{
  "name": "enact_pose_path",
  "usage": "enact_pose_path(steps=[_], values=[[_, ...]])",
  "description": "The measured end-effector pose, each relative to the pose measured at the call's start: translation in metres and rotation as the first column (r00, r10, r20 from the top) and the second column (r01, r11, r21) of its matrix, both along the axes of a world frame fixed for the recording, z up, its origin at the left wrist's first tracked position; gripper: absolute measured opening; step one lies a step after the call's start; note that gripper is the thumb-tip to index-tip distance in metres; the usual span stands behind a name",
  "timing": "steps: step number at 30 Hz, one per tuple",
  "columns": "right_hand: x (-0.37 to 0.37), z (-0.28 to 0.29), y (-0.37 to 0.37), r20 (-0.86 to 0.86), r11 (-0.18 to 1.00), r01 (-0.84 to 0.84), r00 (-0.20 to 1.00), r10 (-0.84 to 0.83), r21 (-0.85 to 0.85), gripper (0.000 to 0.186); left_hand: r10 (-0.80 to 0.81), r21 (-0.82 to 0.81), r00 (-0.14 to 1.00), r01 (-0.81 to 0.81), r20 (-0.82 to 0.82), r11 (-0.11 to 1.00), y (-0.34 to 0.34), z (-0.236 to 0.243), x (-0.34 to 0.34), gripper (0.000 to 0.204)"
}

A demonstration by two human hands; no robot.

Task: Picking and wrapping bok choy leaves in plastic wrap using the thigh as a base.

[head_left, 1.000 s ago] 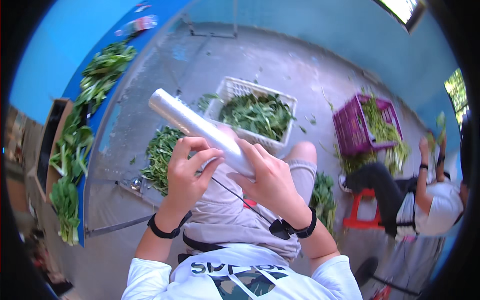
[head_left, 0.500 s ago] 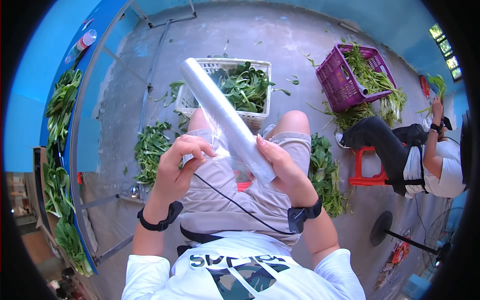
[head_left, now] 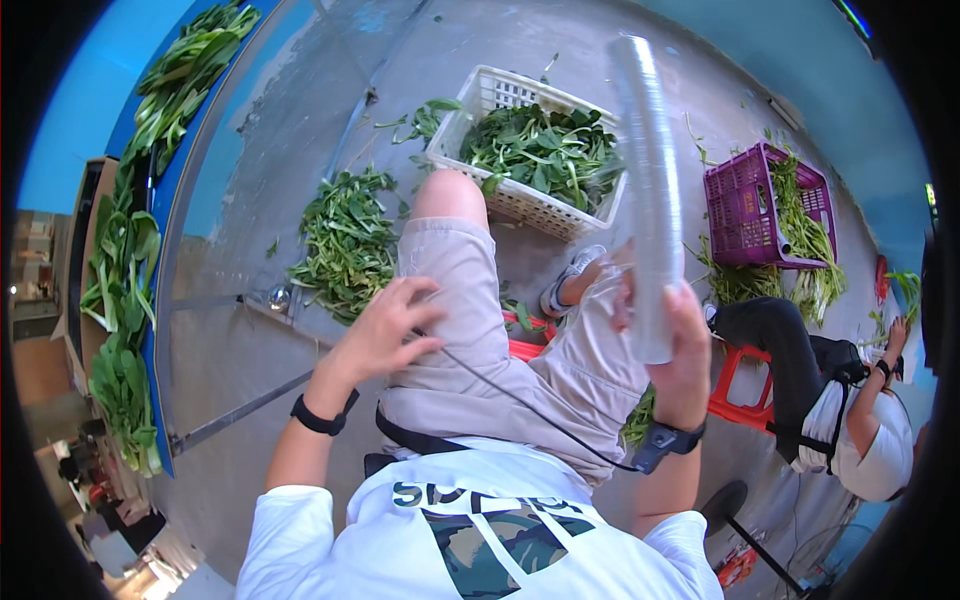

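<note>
A long roll of clear plastic film (head_left: 652, 190) stands tilted upward over my right knee. My right hand (head_left: 672, 345) is wrapped round its lower end. Over my left thigh, my left hand (head_left: 392, 328) has its fingers apart with nothing between them. Behind the roll sits a white plastic basket (head_left: 470, 155) holding loose leafy greens (head_left: 545, 155). A heap of leafy greens (head_left: 347, 240) lies on the floor beyond my left hand.
At the left is a blue table (head_left: 160, 385) with bunches of greens (head_left: 125, 400) along it and a metal frame below. A purple crate (head_left: 735, 215) of stems stands at the far right. A co-worker (head_left: 850, 400) sits on a red stool (head_left: 742, 390) nearby.
The roll has gone right in my right hand and become more upright. My left hand has come away from the film and opened. The view has turned toward the left.
</note>
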State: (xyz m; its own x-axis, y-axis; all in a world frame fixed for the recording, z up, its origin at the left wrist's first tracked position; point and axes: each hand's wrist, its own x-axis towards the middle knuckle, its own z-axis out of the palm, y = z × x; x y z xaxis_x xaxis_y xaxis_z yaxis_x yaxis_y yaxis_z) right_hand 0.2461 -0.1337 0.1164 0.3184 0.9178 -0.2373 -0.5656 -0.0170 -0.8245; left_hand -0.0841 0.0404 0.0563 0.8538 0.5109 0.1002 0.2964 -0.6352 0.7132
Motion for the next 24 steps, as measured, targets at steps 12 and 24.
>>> enact_pose_path(steps=[12, 24], values=[[0.069, 0.051, -0.060, 0.050, 0.971, 0.213, 0.974, -0.219, 0.106, 0.058, -0.082, -0.202, 0.921, 0.004, -0.381, 0.979, -0.086, 0.035, -0.084, 0.028], [0.213, 0.160, -0.202, 0.510, 0.858, 0.511, 0.724, -0.465, 0.056, 0.053, -0.283, -0.285, 0.954, 0.245, -0.099, 0.926, -0.070, 0.102, -0.060, 0.014]])
